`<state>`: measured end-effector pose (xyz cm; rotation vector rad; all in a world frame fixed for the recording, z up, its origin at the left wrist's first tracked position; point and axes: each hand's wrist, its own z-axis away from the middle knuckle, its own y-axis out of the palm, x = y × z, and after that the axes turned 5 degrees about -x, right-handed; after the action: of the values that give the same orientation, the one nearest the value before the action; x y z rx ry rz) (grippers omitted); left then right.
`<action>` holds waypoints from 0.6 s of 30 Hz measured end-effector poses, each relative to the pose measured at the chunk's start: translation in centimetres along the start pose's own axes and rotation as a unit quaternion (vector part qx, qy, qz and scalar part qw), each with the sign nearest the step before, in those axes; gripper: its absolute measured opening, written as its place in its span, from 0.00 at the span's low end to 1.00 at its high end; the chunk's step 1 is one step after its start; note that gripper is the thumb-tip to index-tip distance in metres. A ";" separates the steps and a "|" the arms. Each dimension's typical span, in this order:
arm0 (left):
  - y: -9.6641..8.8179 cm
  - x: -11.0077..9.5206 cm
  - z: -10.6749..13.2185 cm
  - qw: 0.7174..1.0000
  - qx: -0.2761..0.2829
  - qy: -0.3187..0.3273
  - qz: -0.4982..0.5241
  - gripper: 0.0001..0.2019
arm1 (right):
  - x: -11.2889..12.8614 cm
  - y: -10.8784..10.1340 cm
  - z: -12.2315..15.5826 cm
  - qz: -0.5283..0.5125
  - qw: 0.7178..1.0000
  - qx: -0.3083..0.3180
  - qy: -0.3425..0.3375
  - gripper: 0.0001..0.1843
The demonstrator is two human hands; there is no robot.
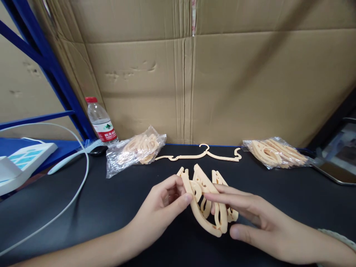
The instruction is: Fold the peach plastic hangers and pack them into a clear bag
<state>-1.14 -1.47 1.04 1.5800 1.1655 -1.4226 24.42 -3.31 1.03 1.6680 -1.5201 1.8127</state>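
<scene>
Cream plastic folding hangers (204,219), folded up in a loose bundle, are between my two hands above the black tabletop. My left hand (167,207) is closed, its thumb and fingers pinching the upper left arm of the front hanger. Around the right side of the bundle is my right hand (256,218), with its fingers laid across the hangers and its thumb beside their lower ends. Part of the bundle lies hidden behind those fingers. Farther back, an unfolded hanger (191,156) lies flat with its hook pointing away from me.
Two clear plastic bags of cream hangers, a left bag (139,148) and a right bag (278,152), rest at the back. A red-capped water bottle (102,124) stands by the cardboard wall (139,81). A white cable (88,167) loops over the table's left side, near a blue frame (55,70).
</scene>
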 end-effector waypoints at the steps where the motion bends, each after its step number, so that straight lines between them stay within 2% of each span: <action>1: 0.1 0.0 0.0 1.000 0.002 -0.001 0.011 0.08 | 0.0 0.1 0.0 -0.004 1.000 0.006 -0.008 0.29; 6: 0.6 -0.3 0.1 0.997 0.018 -0.031 0.071 0.11 | 0.6 0.1 0.0 -0.054 0.998 0.039 -0.015 0.28; 11: 0.9 -0.2 0.1 0.997 0.014 -0.066 0.034 0.12 | 1.3 0.0 -0.2 -0.074 0.996 0.042 -0.001 0.29; 15: 1.1 0.1 0.1 0.996 0.025 -0.083 0.030 0.11 | 1.7 0.2 -0.9 -0.191 0.979 0.065 0.008 0.25; 18: 0.9 0.3 -0.1 0.997 0.017 -0.063 0.041 0.10 | 1.5 -0.3 -1.6 -0.250 0.966 0.054 0.031 0.25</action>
<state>-0.27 -1.61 0.70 1.5205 0.9973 -1.4736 23.23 -2.56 2.78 1.8167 -0.8751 1.6675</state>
